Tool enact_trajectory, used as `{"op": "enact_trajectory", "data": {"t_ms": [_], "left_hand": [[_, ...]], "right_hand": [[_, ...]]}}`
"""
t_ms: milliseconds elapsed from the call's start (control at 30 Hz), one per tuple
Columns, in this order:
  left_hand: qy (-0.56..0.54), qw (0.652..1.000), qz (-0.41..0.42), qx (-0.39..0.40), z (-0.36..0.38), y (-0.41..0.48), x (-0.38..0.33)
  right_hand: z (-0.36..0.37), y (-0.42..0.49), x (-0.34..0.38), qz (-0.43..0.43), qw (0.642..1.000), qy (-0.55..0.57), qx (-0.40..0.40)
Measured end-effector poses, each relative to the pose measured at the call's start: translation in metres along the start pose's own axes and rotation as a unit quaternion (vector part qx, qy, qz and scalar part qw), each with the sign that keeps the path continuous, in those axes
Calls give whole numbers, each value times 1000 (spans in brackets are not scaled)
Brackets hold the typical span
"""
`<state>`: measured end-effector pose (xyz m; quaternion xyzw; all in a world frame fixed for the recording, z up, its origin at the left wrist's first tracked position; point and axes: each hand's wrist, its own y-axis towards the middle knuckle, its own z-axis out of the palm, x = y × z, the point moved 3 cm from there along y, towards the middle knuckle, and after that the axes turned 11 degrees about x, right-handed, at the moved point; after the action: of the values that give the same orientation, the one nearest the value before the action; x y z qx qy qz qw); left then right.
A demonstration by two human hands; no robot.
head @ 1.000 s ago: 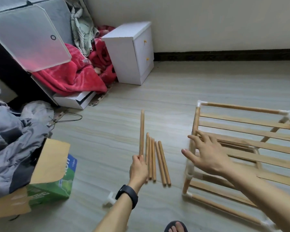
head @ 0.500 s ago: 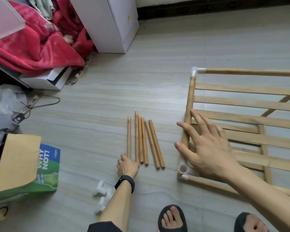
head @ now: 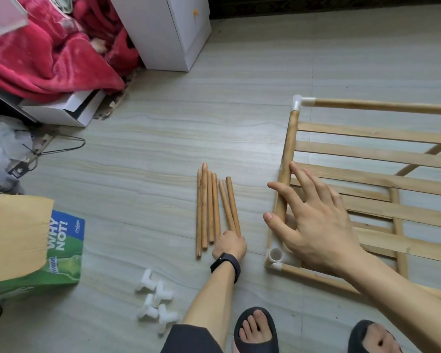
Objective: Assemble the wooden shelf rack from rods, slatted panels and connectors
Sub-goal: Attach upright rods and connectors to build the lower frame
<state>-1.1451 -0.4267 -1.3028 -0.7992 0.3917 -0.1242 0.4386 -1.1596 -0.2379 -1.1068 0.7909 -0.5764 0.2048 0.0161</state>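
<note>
Fingers of the right hand lie spread, released, over the rack corner rod. The left hand, shifted rightward since earlier, grips the near ends of the rods on the floor. The cardboard box hides its contents.

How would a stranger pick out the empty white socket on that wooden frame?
Find the slatted wooden rack on the floor at the right. Follow the side rod under the right hand down to its near corner. The white connector there shows an open round hole facing up; the far corner connector shows none.
</note>
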Motion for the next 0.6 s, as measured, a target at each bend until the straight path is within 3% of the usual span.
{"op": "enact_trajectory", "data": {"t_ms": [167, 233, 300, 433, 500, 600], "left_hand": [[-148, 989, 16, 14, -27, -16, 14], [-255, 964, 70, 24, -40, -34, 22], [-292, 943, 160, -4, -57, -58, 26], [-204, 909, 348, -103, -95, -122, 25], [-110, 895, 412, -134, -107, -154, 20], [-61, 868, 471, -144, -110, -192, 12]], "right_hand": [[-1, 2, 0, 11, 1000, -3, 21], [-4, 0, 1, 12, 1000, 0, 23], [-10, -2, 3, 11, 1000, 3, 29], [-32, -7, 13, 0, 996, 61, 70], [-54, -16, 21, -28, 987, 158, 15], [-83, -38, 37, -72, 936, 338, -62]]}}
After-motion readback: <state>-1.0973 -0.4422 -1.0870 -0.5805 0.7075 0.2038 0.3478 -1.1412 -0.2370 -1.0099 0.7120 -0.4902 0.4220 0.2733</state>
